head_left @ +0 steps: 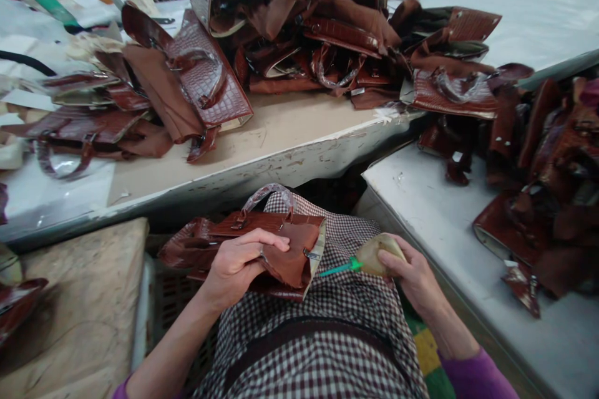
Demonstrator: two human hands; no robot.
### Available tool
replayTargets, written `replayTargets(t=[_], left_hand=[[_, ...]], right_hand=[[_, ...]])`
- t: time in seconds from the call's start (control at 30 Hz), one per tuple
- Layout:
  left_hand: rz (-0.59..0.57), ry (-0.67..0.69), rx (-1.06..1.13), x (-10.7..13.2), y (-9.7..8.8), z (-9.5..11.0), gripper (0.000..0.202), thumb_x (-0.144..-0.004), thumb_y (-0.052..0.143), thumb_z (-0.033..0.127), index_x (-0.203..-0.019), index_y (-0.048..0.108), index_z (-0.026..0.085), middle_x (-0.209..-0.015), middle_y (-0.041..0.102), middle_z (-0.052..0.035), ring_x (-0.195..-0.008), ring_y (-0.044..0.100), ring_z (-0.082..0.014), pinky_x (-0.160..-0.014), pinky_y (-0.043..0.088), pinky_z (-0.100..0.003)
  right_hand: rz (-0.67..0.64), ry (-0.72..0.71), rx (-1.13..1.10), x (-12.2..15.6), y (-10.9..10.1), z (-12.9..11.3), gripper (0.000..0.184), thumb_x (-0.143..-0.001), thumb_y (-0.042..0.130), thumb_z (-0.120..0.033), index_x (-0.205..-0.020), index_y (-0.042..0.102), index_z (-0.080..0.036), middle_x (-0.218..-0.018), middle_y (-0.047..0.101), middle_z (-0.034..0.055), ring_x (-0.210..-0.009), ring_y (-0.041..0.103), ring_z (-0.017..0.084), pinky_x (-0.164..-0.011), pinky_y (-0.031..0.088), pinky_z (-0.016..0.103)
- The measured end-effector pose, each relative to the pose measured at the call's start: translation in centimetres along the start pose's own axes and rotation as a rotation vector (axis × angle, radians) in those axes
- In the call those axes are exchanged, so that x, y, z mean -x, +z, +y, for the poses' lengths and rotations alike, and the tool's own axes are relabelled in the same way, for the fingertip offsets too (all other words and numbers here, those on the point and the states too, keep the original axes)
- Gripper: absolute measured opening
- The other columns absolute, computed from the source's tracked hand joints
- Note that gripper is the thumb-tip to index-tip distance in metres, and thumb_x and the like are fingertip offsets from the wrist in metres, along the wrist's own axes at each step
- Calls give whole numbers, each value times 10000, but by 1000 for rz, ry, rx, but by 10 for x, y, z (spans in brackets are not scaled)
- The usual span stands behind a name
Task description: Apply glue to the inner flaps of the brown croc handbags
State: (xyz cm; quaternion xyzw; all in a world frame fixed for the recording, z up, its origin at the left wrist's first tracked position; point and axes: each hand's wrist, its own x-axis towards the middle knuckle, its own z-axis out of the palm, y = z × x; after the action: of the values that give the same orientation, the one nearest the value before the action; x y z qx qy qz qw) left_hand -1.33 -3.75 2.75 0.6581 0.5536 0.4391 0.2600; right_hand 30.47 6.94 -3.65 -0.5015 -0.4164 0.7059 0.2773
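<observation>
Across my lap lies a brown crocodile-pattern handbag (262,222), its plastic-wrapped handle (269,190) standing up on the far side. My left hand (238,259) is closed on the bag's brown lining (292,255), which is folded out over the side. A pale edge and a small dark label or zipper end show at the bag's right rim. My right hand (412,268) grips a yellowish glue bottle (381,254) with a green cap and a thin nozzle. The nozzle points left at the bag's rim, and its tip is close to the edge; whether they touch I cannot tell.
A long worktable (281,131) ahead carries a heap of similar brown handbags (322,31). More bags (519,230) lie on a white table (421,199) at the right. At the left stands a worn brown board (84,287). A checked apron (309,349) covers my lap.
</observation>
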Motion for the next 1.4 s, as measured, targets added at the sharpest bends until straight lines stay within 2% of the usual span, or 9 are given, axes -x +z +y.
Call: replayTargets(t=[0.13, 0.33, 0.47, 0.6, 0.8, 0.93, 1.1, 1.27, 1.4], left_hand=[[30, -26, -33, -1, 1, -2, 227, -861, 609, 24, -957, 755, 170, -1006, 762, -70, -947, 735, -196, -894, 598, -278], [106, -16, -422, -9, 8, 4, 116, -900, 613, 155, -875, 720, 192, -1433, 511, -100, -1338, 482, -297, -1062, 485, -423], [61, -168, -694, -22, 7, 9, 112, -890, 625, 226, -796, 682, 203, -937, 683, -70, -845, 659, -219, -696, 532, -278], [116, -452, -249, -45, -6, 14, 150, -884, 645, 299, -804, 690, 181, -709, 691, -25, -642, 652, -182, -592, 501, -241], [620, -850, 796, -64, -23, 30, 102, -905, 631, 220, -899, 665, 124, -705, 740, -55, -541, 693, -173, -547, 588, -280], [783, -789, 967, -51, -13, 54, 127, -909, 553, 29, -878, 637, 119, -725, 724, -18, -480, 657, -81, -436, 530, -129], [907, -976, 1142, -20, 7, 84, 213, -964, 448, 14, -867, 610, 112, -681, 703, -45, -511, 687, -90, -387, 497, -75], [881, -1032, 1230, 19, 27, 53, 200, -913, 518, -6, -906, 651, 144, -775, 759, -69, -478, 678, -81, -466, 566, -104], [792, -847, 1063, 34, 36, 16, 247, -758, 758, 75, -937, 661, 215, -879, 770, -40, -722, 762, -174, -581, 625, -178]], right_hand=[[-69, 118, -340, 9, -3, 8, 384, -757, 766, -498, -891, 714, -142, -645, 591, 30, -417, 385, 96, -335, 320, 193], [-10, 60, -706, 24, -1, 13, 382, -875, 576, -500, -1017, 718, -175, -866, 599, 68, -423, 202, 57, -328, 286, 145], [7, 21, -771, 31, 1, 7, 392, -922, 488, -480, -1026, 718, -179, -915, 615, 77, -419, 204, 52, -355, 326, 156], [-9, -27, -768, 36, 6, -3, 404, -941, 439, -463, -1021, 721, -186, -891, 624, 80, -410, 219, 61, -359, 306, 176], [-9, -195, -725, 40, 31, -23, 419, -944, 431, -534, -1023, 718, -238, -914, 644, 73, -431, 348, 108, -377, 342, 232], [56, -304, -677, 35, 45, -38, 459, -931, 425, -620, -1027, 709, -273, -1012, 703, 83, -792, 665, 256, -672, 560, 393], [111, -355, -813, 19, 53, -45, 461, -922, 445, -604, -1019, 730, -255, -1071, 728, 85, -1053, 667, 324, -936, 516, 529], [-160, -385, -817, 8, 61, -29, 528, -825, 544, -720, -1036, 747, -281, -939, 687, 66, -478, 575, 162, -635, 576, 424], [-392, -324, -772, -2, 64, -7, 533, -864, 488, -736, -1075, 738, -315, -858, 609, 18, -284, 211, 3, -337, 315, 224]])
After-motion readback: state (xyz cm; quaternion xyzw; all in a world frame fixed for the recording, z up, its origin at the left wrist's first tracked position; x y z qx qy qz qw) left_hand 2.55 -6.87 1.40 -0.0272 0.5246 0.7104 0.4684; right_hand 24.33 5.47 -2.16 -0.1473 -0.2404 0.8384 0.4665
